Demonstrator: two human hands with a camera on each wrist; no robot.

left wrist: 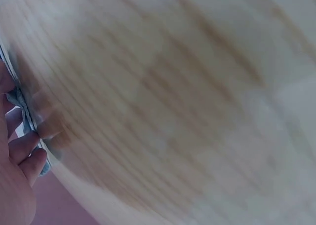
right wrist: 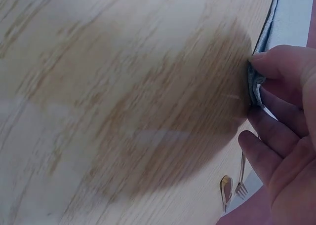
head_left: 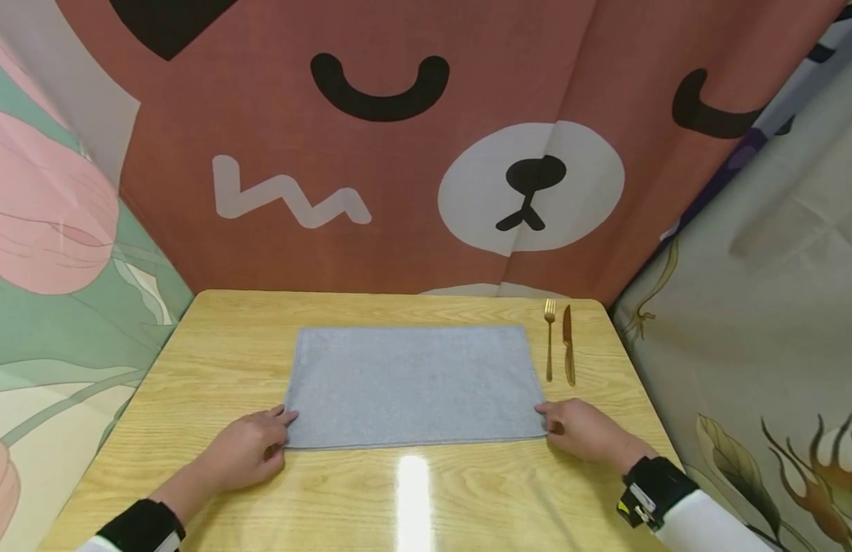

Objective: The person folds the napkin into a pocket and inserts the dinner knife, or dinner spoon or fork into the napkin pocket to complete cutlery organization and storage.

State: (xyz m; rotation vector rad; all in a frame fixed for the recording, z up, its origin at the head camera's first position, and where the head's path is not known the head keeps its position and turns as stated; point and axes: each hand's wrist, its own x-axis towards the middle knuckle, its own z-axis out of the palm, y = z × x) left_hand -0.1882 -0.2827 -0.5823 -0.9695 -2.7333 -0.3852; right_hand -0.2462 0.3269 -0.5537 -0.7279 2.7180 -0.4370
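A grey-blue rectangular cloth [head_left: 415, 387] lies flat and smooth on the wooden table [head_left: 232, 345]. Its near left corner is gripped by my left hand [head_left: 249, 448]; in the left wrist view, the curled fingers [left wrist: 32, 163] meet the cloth's edge [left wrist: 22, 106]. At the near right corner, my right hand [head_left: 587, 431] pinches the cloth between thumb and fingers. The right wrist view shows that corner bunched into small layers [right wrist: 255, 84] under the thumb.
To the right of the cloth, a gold fork [head_left: 550, 337] and a gold knife [head_left: 568, 345] lie side by side, pointing away from me. A curtain with a bear print [head_left: 398, 261] hangs behind the table, and patterned curtains stand at both sides.
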